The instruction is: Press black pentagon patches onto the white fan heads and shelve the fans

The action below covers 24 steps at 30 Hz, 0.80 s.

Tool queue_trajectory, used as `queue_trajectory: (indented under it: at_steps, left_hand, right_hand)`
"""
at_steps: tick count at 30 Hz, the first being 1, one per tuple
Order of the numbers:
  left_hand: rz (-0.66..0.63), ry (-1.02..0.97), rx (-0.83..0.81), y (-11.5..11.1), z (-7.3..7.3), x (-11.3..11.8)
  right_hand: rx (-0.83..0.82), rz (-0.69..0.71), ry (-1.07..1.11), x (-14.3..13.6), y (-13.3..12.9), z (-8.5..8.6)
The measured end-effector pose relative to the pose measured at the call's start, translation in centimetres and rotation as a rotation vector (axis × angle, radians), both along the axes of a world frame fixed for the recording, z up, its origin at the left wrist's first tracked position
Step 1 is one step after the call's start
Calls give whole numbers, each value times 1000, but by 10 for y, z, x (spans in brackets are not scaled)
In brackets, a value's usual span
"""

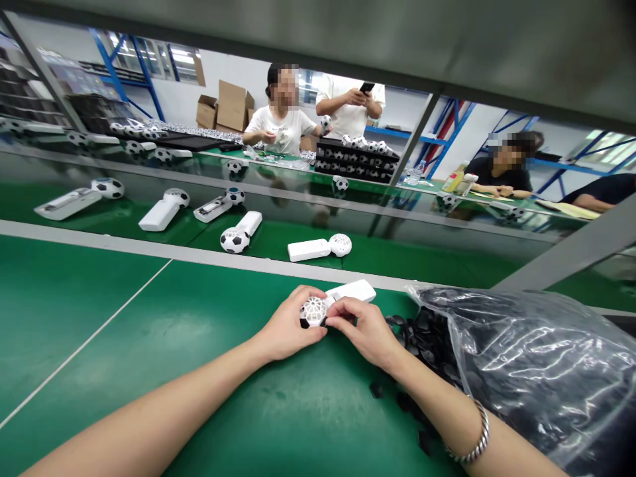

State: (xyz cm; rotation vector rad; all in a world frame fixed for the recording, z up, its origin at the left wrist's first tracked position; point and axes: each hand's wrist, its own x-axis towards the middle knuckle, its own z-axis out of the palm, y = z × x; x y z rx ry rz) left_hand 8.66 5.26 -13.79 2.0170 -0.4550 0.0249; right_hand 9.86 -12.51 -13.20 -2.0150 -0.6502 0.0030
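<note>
A white handheld fan with a football-patterned head lies on the green bench, its handle pointing back and to the right. My left hand wraps round the fan's head from the left, thumb in front and fingers behind. At the head's right side, my right hand has thumb and forefinger pinched together against its edge. A dark spot shows at those fingertips, but whether it is a loose piece or part of the head I cannot tell. Small black pieces lie heaped just right of my right hand.
A clear plastic bag of black pieces spills open on the right. Beyond a metal rail, several more fans lie on a green belt. Across it are several people, one holding a football-patterned head, and stacked black trays.
</note>
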Motion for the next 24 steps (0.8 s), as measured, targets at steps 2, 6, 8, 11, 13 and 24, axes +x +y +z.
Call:
queue_trajectory:
  at_steps: [2,6,8,11,13,24]
  left_hand:
    - [10,15,-8,-1,0,-1]
    - [45,16,-4,-2,-1,2]
    - [91,-16,-3,-3,-3,3]
    - [158,-42,-35,-4,-5,2]
    - [167,-31,-74,-3,-5,2]
    - [497,-369,270,-3,29,117]
  right_hand:
    - [-29,3,21,2,-1,2]
    - [-95,6,52,10,0,0]
    - [-114,-12,56,15,4,-4]
    - [-181,-54,33,16,9,-1]
    - [-241,-58,-24,9,8,9]
    - [-549,-46,-262,-74,-82,13]
